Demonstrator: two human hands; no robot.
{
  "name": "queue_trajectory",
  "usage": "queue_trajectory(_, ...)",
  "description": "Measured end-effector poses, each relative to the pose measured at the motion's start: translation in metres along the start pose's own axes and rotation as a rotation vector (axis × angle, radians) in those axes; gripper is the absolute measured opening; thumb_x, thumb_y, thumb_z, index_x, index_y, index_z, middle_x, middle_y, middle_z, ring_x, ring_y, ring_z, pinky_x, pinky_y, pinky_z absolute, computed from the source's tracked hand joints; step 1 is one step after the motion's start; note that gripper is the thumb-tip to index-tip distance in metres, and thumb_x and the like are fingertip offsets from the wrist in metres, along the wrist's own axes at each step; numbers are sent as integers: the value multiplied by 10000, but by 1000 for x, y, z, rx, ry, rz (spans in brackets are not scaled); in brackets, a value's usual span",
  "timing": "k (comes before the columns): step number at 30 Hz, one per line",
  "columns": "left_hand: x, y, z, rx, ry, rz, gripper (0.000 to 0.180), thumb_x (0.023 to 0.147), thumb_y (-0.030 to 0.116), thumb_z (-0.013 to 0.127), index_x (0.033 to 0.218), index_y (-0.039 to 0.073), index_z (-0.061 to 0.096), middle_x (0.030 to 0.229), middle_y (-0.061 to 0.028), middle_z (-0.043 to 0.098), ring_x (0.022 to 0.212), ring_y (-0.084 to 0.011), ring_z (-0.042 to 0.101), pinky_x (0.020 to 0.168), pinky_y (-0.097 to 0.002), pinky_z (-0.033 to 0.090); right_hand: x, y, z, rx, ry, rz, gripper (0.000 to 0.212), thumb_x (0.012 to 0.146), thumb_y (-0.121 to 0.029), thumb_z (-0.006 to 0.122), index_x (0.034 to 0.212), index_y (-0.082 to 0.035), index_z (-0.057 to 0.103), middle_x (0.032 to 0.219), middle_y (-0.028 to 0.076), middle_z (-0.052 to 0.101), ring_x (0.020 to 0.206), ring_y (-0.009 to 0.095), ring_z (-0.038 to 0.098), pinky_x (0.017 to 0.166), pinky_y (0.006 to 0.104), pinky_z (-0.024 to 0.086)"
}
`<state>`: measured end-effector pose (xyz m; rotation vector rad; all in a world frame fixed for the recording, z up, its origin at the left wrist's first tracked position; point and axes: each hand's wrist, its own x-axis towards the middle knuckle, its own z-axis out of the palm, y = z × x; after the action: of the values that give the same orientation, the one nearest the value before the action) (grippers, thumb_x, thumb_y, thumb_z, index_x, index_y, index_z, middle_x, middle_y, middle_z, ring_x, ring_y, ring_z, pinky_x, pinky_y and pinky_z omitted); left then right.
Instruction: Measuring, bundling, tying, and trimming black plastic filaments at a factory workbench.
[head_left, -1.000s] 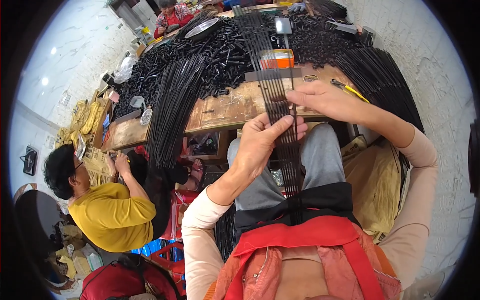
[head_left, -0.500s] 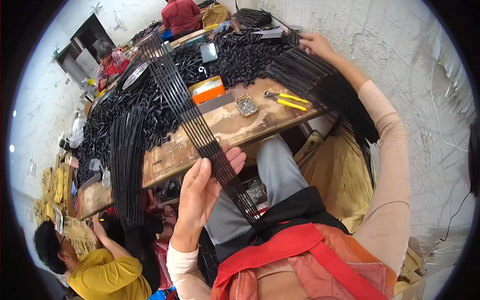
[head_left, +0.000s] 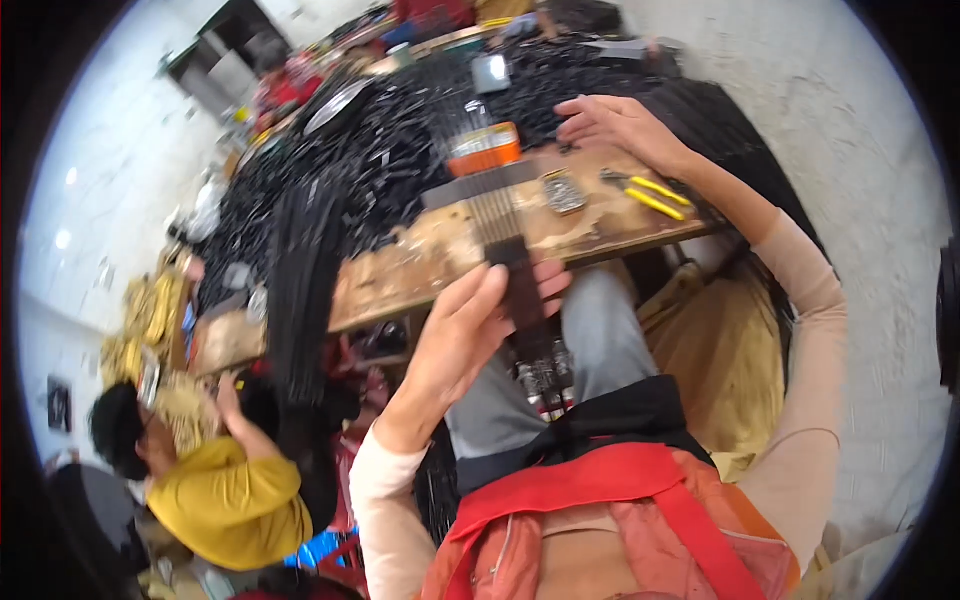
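My left hand (head_left: 465,325) is closed round a flat row of thin black rods (head_left: 520,290), thumb on top and fingertips showing past the far side. The rods point away from me over the bench, and their far ends blur in front of an orange box (head_left: 484,148). My right hand (head_left: 622,130) is raised above the bench at the right, fingers stretched to the left and apart, near the heap of small black parts (head_left: 420,120). I see nothing held in it. Behind its wrist lies a large pile of black rods (head_left: 740,140).
On the wooden bench (head_left: 395,280) are a small tin of metal bits (head_left: 563,192) and yellow-handled pliers (head_left: 650,195). Another bundle of black rods (head_left: 303,290) overhangs the front edge at the left. A person in a yellow top (head_left: 225,500) sits at the lower left. A white wall (head_left: 880,300) borders the right.
My right hand has left the rod pile at the far right and come left over the bench. The held rods now point more straight ahead. The whole view has shifted.
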<state>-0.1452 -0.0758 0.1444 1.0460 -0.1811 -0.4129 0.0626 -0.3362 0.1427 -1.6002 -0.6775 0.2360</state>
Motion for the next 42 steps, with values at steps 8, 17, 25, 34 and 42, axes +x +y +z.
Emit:
queue_trajectory(8,-6,0,-16,-25,-13,20,441,1052,214,365,1340,-119,399,1303,-245,538,1221,-315,549,1067,-434,433,-11,-67,137,607,-431,136,532,1024,-386,406,1307,60,470,1235,208,596,1147,294,599,1025,403,457)
queue_trajectory(17,22,19,-49,-237,-142,136,553,1030,374,374,1361,-69,409,1328,-204,530,1245,-311,518,1098,-448,380,7,-84,153,210,-217,-61,327,967,-175,572,1223,27,558,1127,133,660,1054,190,644,932,324,527)
queue_trajectory(25,62,-50,-113,-824,-280,-90,463,1011,258,349,1355,-46,416,1317,-195,547,1147,-314,587,982,-416,470,-64,28,157,74,-103,-46,146,942,-22,537,1059,47,590,991,109,677,927,203,669,865,318,525)
queue_trajectory(34,198,32,-154,-142,68,-44,495,1059,285,236,1323,-106,389,1222,-290,559,1159,-357,569,1040,-444,458,12,2,128,285,-218,128,151,945,26,522,1073,62,594,1026,135,679,997,215,667,919,332,520)
queue_trajectory(42,93,-61,-215,-66,537,217,460,1007,144,480,1388,-86,365,1343,-224,506,1260,-269,508,1080,-366,403,8,75,158,248,-194,180,185,936,-72,604,1089,18,654,976,68,718,913,105,660,840,254,516)
